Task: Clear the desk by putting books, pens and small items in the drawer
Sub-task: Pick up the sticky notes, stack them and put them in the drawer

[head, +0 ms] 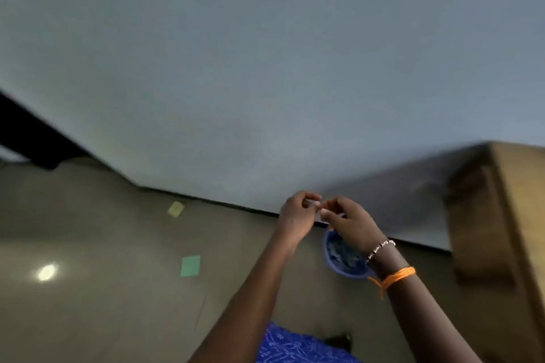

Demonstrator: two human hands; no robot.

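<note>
- My left hand (298, 215) and right hand (351, 222) meet over the far edge of the desk (103, 289), fingertips pinching one small pale item (315, 204) between them; too blurred to identify.
- It looks light and thin, so a fingertip pinch at its ends should suit it.
- Blue bowl (339, 256) sits just below my right hand.
- Green note (190, 266) and yellow note (176, 209) lie to the left: flimsy, lift by an edge.
- Drawer not visible.

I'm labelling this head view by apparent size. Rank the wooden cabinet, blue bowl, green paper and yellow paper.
1. wooden cabinet
2. blue bowl, partly hidden by an arm
3. green paper
4. yellow paper, though it lies farther away
</note>
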